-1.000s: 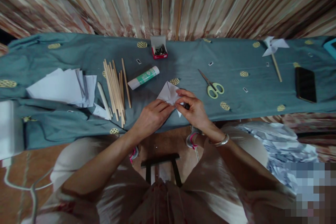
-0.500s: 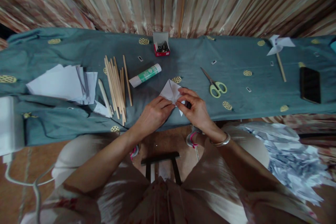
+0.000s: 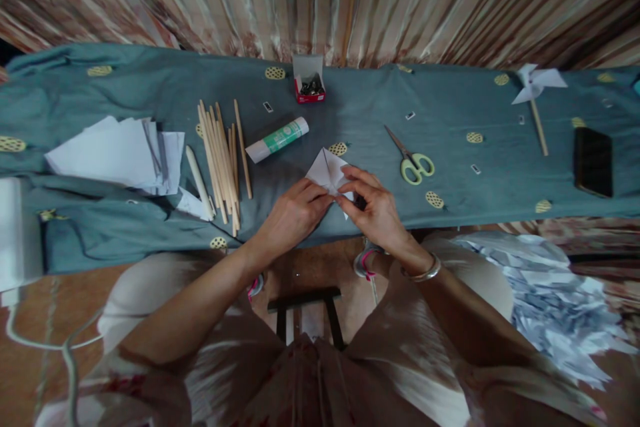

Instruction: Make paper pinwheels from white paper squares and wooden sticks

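Note:
A small white folded paper (image 3: 323, 170) with creases lies at the near middle of the cloth-covered table. My left hand (image 3: 295, 213) grips its lower left part, fingers closed on it. On its right side my right hand (image 3: 370, 203) pinches the paper between thumb and fingers; a small dark thing by these fingers is too hidden to name. A glue stick (image 3: 278, 139) lies beyond my left hand, and an open red and white box (image 3: 310, 88) of small metal pieces stands behind it. Green-handled scissors (image 3: 410, 159) rest to the right of my hands.
Wooden sticks (image 3: 220, 163), a pen (image 3: 199, 180) and stacked white paper (image 3: 113, 157) lie at left. A paper pinwheel (image 3: 535, 90) and a black phone (image 3: 593, 161) are at right. Crumpled paper (image 3: 560, 307) is piled below the table. A white box (image 3: 19, 233) stands far left.
The whole view has shifted slightly. Both hands remain on the folded paper, with hardly any visible change in their grip.

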`<state>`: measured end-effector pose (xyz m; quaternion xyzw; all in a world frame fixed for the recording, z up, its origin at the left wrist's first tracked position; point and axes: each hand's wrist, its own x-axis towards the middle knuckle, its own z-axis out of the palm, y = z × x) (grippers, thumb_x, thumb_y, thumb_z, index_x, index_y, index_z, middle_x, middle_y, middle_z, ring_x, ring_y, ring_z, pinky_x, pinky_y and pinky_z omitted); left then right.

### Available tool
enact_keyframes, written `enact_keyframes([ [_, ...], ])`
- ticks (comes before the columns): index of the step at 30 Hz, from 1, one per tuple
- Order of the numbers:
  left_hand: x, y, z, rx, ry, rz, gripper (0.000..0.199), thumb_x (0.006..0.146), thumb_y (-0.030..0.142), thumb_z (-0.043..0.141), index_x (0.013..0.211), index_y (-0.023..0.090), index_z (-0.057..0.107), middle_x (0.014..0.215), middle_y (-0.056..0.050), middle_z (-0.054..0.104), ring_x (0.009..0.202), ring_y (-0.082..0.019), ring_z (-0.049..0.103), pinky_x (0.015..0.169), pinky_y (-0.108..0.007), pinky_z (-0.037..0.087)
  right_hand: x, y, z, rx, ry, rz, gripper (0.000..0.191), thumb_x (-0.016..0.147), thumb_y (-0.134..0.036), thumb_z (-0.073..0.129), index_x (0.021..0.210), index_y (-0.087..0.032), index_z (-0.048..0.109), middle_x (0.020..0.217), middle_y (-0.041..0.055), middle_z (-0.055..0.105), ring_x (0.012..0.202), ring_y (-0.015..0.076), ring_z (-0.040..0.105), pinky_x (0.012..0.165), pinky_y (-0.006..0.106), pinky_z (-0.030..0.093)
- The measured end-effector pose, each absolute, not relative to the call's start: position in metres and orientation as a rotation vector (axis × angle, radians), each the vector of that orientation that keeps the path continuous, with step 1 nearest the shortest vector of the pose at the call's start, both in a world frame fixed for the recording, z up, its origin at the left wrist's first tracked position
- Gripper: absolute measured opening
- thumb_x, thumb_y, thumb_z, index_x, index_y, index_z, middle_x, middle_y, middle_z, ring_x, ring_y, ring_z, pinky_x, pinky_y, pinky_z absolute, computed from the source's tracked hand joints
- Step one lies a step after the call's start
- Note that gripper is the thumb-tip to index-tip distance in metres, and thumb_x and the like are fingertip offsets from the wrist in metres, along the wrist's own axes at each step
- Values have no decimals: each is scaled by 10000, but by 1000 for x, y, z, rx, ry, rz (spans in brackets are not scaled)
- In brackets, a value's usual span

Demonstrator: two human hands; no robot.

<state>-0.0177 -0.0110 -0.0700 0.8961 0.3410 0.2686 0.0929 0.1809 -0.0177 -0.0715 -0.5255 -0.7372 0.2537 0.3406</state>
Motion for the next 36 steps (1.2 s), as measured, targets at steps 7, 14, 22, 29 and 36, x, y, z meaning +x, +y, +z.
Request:
enact_keyframes([
  [7,-17,-11,-70,2684,1030,775,216,985,161,487,992,114,697,897,-77,683,874,-187,598,760,-309,543,183,-17,-74,-1341,-1947,623,73,881,-267,648,913,-221,695,1299,98,647,1197,257,601,1040,474,478],
  [14,-17,-11,-68,2669,1028,772,220,989,175,486,1001,115,697,902,-82,684,878,-190,594,765,-311,542,183,-17,-74,-1331,-1995,596,137,910,-281,615,1006,-228,697,1309,99,640,1205,261,595,1029,484,493],
  [22,-17,-9,-70,2676,1020,789,220,987,171,484,990,116,697,905,-86,688,872,-192,599,737,-308,540,182,-18,-72,-1305,-2089,547,249,948,-260,549,1148,-209,688,1354,124,600,1198,267,586,1039,488,493],
  [29,-16,-8,-68,2667,1005,804,208,978,154,492,988,115,696,923,-90,687,893,-195,610,743,-310,544,182,-19,-71,-1318,-2164,502,277,953,-233,521,1182,-212,675,1382,123,576,1240,284,553,1046,519,488],
  [36,-17,-7,-69,2684,1001,781,233,991,175,476,949,114,697,904,-85,694,863,-187,607,738,-304,539,181,-22,-77,-1286,-2239,387,327,945,-176,464,1217,-212,643,1427,118,526,1315,283,483,1100,514,448],
])
